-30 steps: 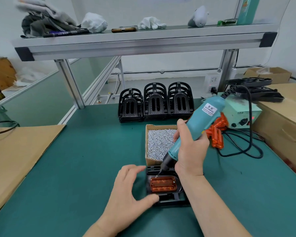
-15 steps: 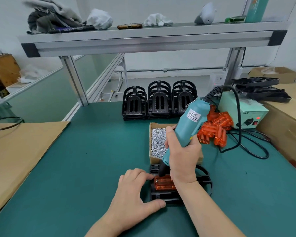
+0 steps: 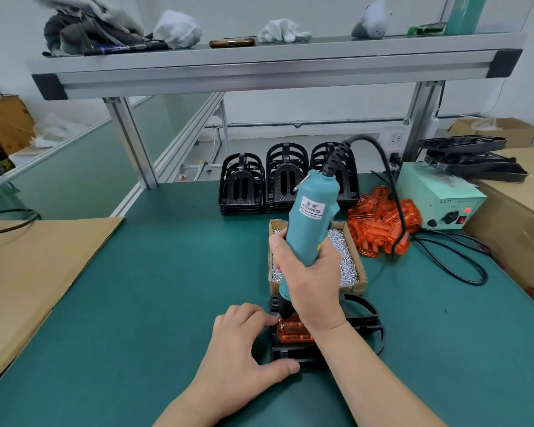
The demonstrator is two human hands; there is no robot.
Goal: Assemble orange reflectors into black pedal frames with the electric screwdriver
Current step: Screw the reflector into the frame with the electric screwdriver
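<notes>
A black pedal frame [image 3: 363, 326] lies on the green mat near the front, with an orange reflector [image 3: 292, 331] seated in it. My right hand [image 3: 313, 285] grips the teal electric screwdriver [image 3: 310, 223] almost upright, its dark tip down at the reflector's far left corner. My left hand [image 3: 244, 349] holds the frame's left side, fingers curled at the far edge and thumb at the near edge. A cardboard box of small silver screws [image 3: 346, 263] sits just behind the frame. Loose orange reflectors [image 3: 379, 223] are piled to the right of it.
Three stacks of black pedal frames [image 3: 285, 180] stand at the back of the mat. A pale green power supply [image 3: 438, 200] with black cables [image 3: 457, 260] is at the right, beside cardboard boxes [image 3: 518, 223]. A cardboard sheet [image 3: 28, 266] covers the left side.
The screwdriver has swung from a rightward tilt to nearly upright over the reflector's left end. My left hand stays on the frame, fingers drawn closer to the reflector.
</notes>
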